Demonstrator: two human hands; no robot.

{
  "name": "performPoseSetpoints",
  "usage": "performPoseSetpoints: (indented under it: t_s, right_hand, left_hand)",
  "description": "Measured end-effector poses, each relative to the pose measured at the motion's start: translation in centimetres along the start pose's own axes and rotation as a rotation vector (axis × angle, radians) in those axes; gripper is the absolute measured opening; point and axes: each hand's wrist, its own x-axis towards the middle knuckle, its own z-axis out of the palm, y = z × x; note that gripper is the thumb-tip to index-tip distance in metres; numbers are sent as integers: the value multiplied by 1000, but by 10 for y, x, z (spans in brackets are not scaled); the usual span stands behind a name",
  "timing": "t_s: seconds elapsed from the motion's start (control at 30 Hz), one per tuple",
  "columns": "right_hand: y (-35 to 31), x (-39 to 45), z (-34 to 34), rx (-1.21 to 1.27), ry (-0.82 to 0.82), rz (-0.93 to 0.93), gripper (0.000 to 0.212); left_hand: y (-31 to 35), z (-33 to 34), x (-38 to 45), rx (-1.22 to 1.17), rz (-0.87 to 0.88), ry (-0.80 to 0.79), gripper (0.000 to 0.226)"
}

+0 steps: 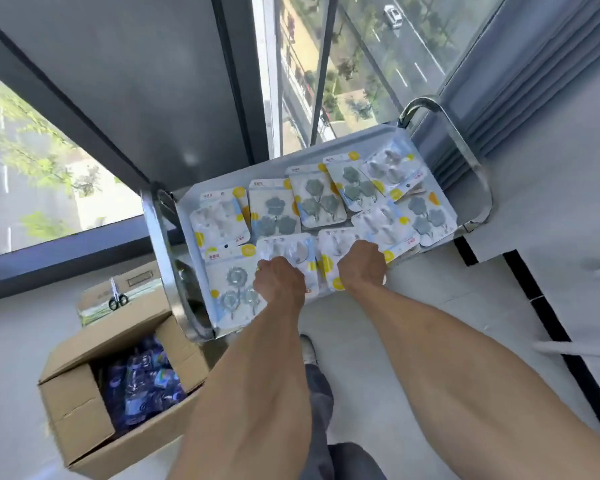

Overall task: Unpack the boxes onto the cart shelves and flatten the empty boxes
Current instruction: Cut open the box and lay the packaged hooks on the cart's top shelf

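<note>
The steel cart's top shelf (361, 142) is covered with several blister packs of wall hooks. My left hand (279, 280) lies on a pack of white hooks (290, 249) at the shelf's near edge, fingers curled down onto it. My right hand (362, 263) rests likewise on the neighbouring white-hook pack (333, 242). Whether either hand truly grips its pack is hidden by the knuckles. An open cardboard box (80, 400) on the floor at lower left holds several blue packs (142, 382).
A second box (94, 296) with scissors (118, 295) on it stands behind the open one. The cart's handles (461, 140) curve up at both ends. Floor-to-ceiling windows and a grey curtain (520, 84) stand right behind the cart. My leg and shoe (307, 348) are below the shelf.
</note>
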Motion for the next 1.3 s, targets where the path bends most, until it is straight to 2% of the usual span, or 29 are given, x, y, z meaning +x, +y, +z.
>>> performPoseSetpoints:
  t_s: [0.2, 0.43, 0.57, 0.77, 0.87, 1.07, 1.2, 1.3]
  right_hand:
    - [-9, 45, 19, -45, -56, -19, 20]
    - [-6, 43, 25, -119, -123, -73, 20]
    - [-9, 26, 7, -177, -158, -134, 32]
    - [-13, -32, -16, -209, -265, -353, 33]
    - [-9, -70, -9, -229, -345, -431, 40]
    - [-36, -130, 41, -291, -479, -588, 39]
    - [-84, -191, 96, -355, -654, -725, 38]
    - [-128, -241, 144, -366, -715, -767, 33]
  left_hand:
    - [14, 17, 28, 25, -80, -75, 29]
    - [15, 21, 9, -25, -155, -109, 26]
    - [16, -1, -15, -114, -229, -46, 30]
    - [-8, -28, -79, -238, -291, 66, 35]
    - [-38, -24, -111, -268, -326, 39, 37]
    - [-120, -17, -130, -334, -406, 73, 34]
    - [-203, -11, -131, -344, -520, 100, 37]
    - [-283, 3, -126, -329, -594, 53, 33]
